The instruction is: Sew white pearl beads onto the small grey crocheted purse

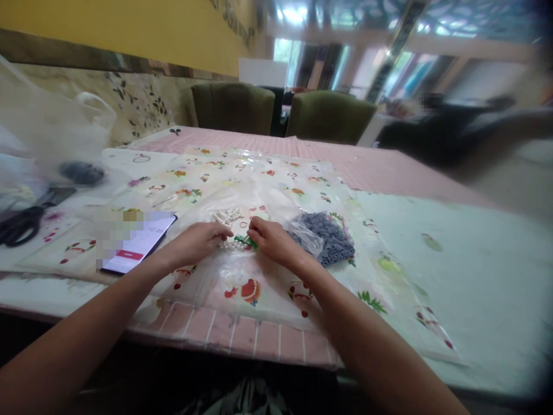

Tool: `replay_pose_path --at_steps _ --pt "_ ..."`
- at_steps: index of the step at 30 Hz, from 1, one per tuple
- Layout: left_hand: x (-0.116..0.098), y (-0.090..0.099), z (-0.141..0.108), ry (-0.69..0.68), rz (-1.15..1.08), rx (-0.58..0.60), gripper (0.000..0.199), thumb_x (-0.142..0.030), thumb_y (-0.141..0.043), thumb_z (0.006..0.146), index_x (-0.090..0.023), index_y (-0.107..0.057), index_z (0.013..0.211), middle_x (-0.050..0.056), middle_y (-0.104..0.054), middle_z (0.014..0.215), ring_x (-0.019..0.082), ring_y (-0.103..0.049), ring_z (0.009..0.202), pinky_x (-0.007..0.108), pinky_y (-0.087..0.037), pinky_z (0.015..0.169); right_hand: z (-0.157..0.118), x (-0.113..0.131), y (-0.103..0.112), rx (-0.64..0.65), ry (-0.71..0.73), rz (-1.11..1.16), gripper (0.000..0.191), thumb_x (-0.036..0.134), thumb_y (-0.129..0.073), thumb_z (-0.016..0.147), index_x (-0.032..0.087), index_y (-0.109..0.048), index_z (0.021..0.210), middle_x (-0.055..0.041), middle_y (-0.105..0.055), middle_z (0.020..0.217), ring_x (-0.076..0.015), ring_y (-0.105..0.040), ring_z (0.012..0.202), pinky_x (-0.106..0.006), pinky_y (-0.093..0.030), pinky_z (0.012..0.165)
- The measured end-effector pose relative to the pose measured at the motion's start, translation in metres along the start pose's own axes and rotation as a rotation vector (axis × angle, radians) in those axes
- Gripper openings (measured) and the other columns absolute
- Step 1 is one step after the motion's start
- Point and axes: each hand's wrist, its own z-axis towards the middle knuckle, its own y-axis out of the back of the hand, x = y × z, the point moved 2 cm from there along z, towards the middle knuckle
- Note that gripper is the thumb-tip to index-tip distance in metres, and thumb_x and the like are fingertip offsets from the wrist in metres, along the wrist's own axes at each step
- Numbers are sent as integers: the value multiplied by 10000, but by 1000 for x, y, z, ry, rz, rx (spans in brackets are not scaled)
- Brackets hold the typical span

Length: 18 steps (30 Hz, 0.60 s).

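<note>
My left hand (201, 239) is closed in a pinch beside the white pearl beads (228, 216); whatever sits between its fingertips is too small to make out. Opposite it, my right hand (271, 239) has its fingers pressed together, and I cannot tell what they pinch. A small green object (245, 241) lies between the hands, near the right fingers, its kind blurred. Just above it is a small gold-coloured ring (243, 224). To the right of my right hand, a heap of blue-grey braided-looking pieces (328, 236) spills from a clear plastic bag (307, 235).
A phone (140, 242) with a lit screen lies left of my left forearm. Black-handled scissors (21, 226) are at the far left, near a translucent plastic bag (64, 127). A patterned clear-topped mat (268, 294) covers the table. Green chairs (233, 106) stand beyond the far edge.
</note>
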Motion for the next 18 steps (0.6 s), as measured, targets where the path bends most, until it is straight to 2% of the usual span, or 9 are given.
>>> replay_pose_path --at_steps 5,10,14,18 --pt "-12 8 -4 -64 -68 -132 360 -258 -435 905 -190 -728 1103 82 -737 1151 220 -664 1063 360 -479 949 3 -1 0 -113 -11 133 164 203 -504 930 211 -449 775 -8 -587 747 -152 -523 702 -268 -346 657" --pt "-31 9 -8 -48 -178 -211 312 -371 -506 903 -201 -737 1027 68 -755 1024 211 -666 910 335 -484 825 5 -4 -3 -137 -13 450 143 230 -521 909 193 -504 772 -16 -638 758 -152 -606 751 -281 -440 720" --pt "-41 0 -11 -30 -457 -207 295 -426 -554 882 -179 -714 880 44 -699 791 168 -602 729 288 -459 683 3 1 -7 -95 -3 662 132 262 -562 877 180 -554 775 -16 -652 744 -135 -603 717 -289 -473 724" --pt "-44 -7 -15 50 -734 -289 270 -410 -584 862 -161 -654 787 11 -607 673 131 -523 628 261 -416 609 1 11 -10 -70 -15 931 185 352 -661 821 179 -596 826 9 -626 724 -119 -587 678 -275 -477 681"
